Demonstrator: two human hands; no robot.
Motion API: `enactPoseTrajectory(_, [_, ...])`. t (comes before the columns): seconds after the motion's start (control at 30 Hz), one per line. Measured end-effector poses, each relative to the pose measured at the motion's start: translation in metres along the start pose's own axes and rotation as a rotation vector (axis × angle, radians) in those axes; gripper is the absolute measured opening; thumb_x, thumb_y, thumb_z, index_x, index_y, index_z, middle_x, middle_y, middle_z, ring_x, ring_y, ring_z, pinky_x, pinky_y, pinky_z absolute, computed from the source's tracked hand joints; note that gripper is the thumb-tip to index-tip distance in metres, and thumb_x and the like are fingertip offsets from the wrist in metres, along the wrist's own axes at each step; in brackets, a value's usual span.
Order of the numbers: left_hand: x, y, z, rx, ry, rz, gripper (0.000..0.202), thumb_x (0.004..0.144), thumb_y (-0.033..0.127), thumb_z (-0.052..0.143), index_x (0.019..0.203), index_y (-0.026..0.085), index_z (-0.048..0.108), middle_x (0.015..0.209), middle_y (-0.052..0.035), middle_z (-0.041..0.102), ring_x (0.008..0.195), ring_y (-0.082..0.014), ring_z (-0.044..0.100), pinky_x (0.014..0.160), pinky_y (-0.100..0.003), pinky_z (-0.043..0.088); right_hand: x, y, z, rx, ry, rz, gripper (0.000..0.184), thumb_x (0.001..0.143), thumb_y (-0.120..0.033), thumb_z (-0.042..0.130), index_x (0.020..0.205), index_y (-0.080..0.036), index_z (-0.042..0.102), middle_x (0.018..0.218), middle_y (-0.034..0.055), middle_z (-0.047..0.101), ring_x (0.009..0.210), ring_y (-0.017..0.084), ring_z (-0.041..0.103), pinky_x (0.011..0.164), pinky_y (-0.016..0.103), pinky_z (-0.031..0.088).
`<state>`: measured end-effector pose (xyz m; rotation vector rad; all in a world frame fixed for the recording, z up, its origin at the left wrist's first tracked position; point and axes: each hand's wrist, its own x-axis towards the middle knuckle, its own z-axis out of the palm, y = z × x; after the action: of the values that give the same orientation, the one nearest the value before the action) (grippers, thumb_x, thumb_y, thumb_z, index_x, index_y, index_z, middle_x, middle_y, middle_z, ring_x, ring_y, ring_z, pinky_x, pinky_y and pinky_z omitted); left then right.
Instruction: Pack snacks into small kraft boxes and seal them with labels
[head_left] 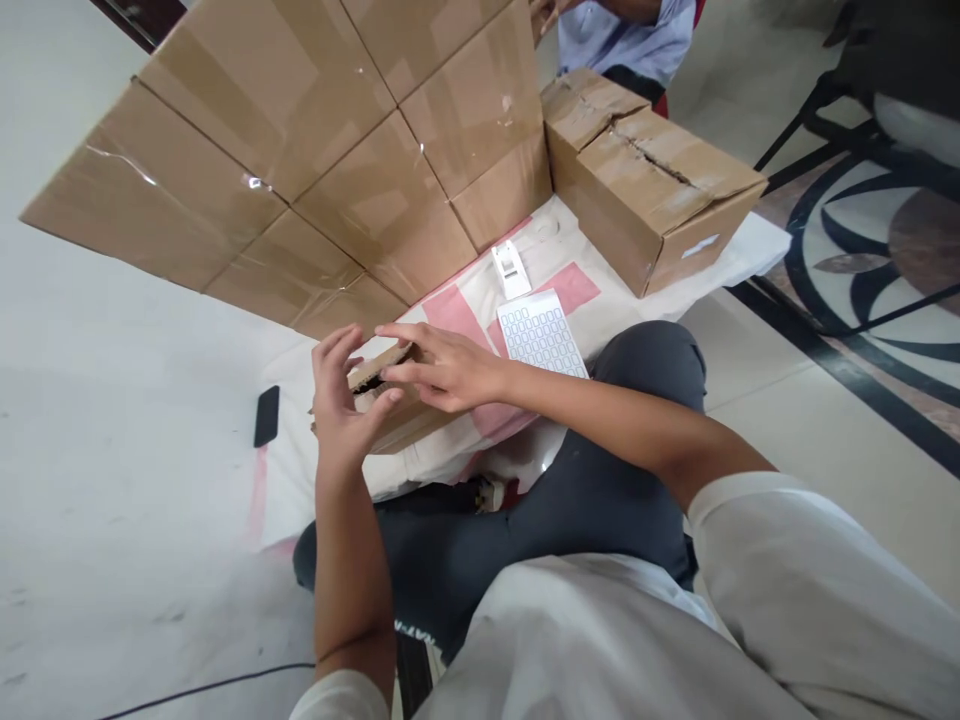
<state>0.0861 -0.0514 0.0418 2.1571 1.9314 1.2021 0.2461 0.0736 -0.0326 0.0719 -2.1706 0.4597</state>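
Observation:
A small brown cardboard box [412,425] lies on the cloth-covered table in front of me, its top slit showing a dark, torn gap. My left hand [339,400] is at the box's left end, thumb and fingers curved well apart around the corner. From the right, my right hand [450,368] reaches over the top, its fingers on either side of a raised flap edge at the gap. Part of the box is hidden beneath both hands. What lies inside the box cannot be made out.
Tall taped cardboard panel [352,190] stands behind. A sheet of blue-outlined labels [544,335] and a white plastic device [511,270] lie right of the box. A larger carton [652,190] sits far right; a black phone [267,416] lies left. Another person's shirt [626,40] shows beyond.

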Motion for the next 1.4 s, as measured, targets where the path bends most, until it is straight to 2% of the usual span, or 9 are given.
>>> enactPoseTrajectory(0.1, [-0.003, 0.003, 0.0, -0.109, 0.081, 0.015, 0.049, 0.087, 0.049, 0.074, 0.129, 0.028, 0.063, 0.119, -0.0077, 0.066, 0.112, -0.024, 0.065, 0.097, -0.041, 0.053, 0.001, -0.003, -0.001, 0.051, -0.023, -0.016, 0.059, 0.085, -0.002, 0.055, 0.138, -0.028, 0.048, 0.161, 0.01, 0.026, 0.138, 0.027, 0.043, 0.109, 0.047, 0.046])
enactPoseTrajectory(0.23, [-0.011, 0.007, -0.001, -0.063, 0.231, 0.023, 0.014, 0.093, 0.035, 0.068, 0.095, 0.021, 0.07, 0.087, -0.003, 0.07, 0.083, -0.0171, 0.067, 0.08, -0.035, 0.054, 0.0, -0.002, 0.001, 0.119, -0.019, -0.021, 0.059, 0.083, 0.002, 0.051, 0.136, -0.023, 0.047, 0.157, 0.0125, 0.028, 0.13, 0.022, 0.049, 0.107, 0.041, 0.048])
enactPoseTrajectory(0.43, [-0.048, 0.01, 0.016, 0.187, 0.546, 0.1, 0.017, 0.093, 0.032, 0.065, 0.082, 0.018, 0.063, 0.079, -0.003, 0.062, 0.079, -0.0176, 0.06, 0.077, -0.037, 0.051, 0.0, -0.008, 0.008, 0.154, 0.011, 0.098, 0.065, 0.083, 0.001, 0.047, 0.142, -0.027, 0.046, 0.154, 0.0119, 0.035, 0.132, 0.023, 0.048, 0.11, 0.043, 0.044])
enactPoseTrajectory(0.6, [-0.075, 0.015, 0.023, 0.145, 0.72, -0.048, 0.021, 0.095, 0.034, 0.057, 0.08, 0.02, 0.053, 0.076, 0.0, 0.054, 0.079, -0.0175, 0.057, 0.082, -0.038, 0.051, -0.001, -0.014, 0.016, 0.175, 0.021, 0.184, 0.084, 0.081, -0.013, 0.061, 0.157, -0.02, 0.025, 0.156, 0.0157, 0.039, 0.143, 0.03, 0.035, 0.119, 0.053, 0.03])
enactPoseTrajectory(0.73, [-0.076, 0.011, 0.013, 0.054, 0.557, -0.201, 0.022, 0.095, 0.036, 0.055, 0.08, 0.02, 0.057, 0.083, -0.0018, 0.059, 0.087, -0.0181, 0.059, 0.087, -0.037, 0.05, -0.003, 0.0, 0.022, 0.16, -0.09, 0.318, 0.097, 0.082, -0.028, 0.067, 0.163, -0.016, 0.014, 0.151, 0.0197, 0.046, 0.145, 0.034, 0.032, 0.118, 0.057, 0.026])
enactPoseTrajectory(0.97, [-0.051, -0.008, 0.01, -0.129, 0.301, -0.444, 0.024, 0.087, 0.042, 0.067, 0.081, 0.018, 0.067, 0.084, -0.0016, 0.067, 0.082, -0.0156, 0.062, 0.082, -0.028, 0.048, -0.005, 0.02, 0.016, 0.207, -0.204, 0.287, 0.104, 0.086, -0.037, 0.067, 0.165, -0.014, 0.004, 0.148, 0.0154, 0.056, 0.145, 0.032, 0.035, 0.118, 0.053, 0.024])
enactPoseTrajectory(1.13, [-0.023, -0.011, 0.018, -0.164, 0.221, -0.452, 0.027, 0.082, 0.044, 0.072, 0.091, 0.019, 0.069, 0.09, -0.0032, 0.071, 0.084, -0.0168, 0.065, 0.082, -0.029, 0.05, -0.007, 0.023, 0.014, 0.212, -0.225, 0.261, 0.102, 0.089, -0.038, 0.067, 0.166, -0.017, 0.003, 0.15, 0.0138, 0.055, 0.146, 0.031, 0.034, 0.118, 0.054, 0.023])
enactPoseTrajectory(1.3, [-0.01, -0.02, 0.03, 0.083, 0.089, -0.35, 0.025, 0.082, 0.043, 0.068, 0.097, 0.023, 0.069, 0.12, -0.0074, 0.065, 0.114, -0.0245, 0.062, 0.09, -0.036, 0.051, -0.007, 0.026, 0.013, 0.202, -0.229, 0.258, 0.089, 0.095, -0.035, 0.059, 0.165, -0.015, 0.008, 0.153, 0.0166, 0.049, 0.146, 0.03, 0.036, 0.118, 0.052, 0.028])
enactPoseTrajectory(1.4, [-0.01, -0.028, 0.035, 0.089, -0.021, -0.308, 0.024, 0.083, 0.041, 0.068, 0.098, 0.023, 0.067, 0.127, -0.0093, 0.059, 0.124, -0.0263, 0.057, 0.099, -0.039, 0.049, -0.007, 0.027, 0.013, 0.209, -0.218, 0.262, 0.087, 0.096, -0.037, 0.057, 0.165, -0.013, 0.01, 0.154, 0.018, 0.048, 0.147, 0.031, 0.036, 0.118, 0.051, 0.03])
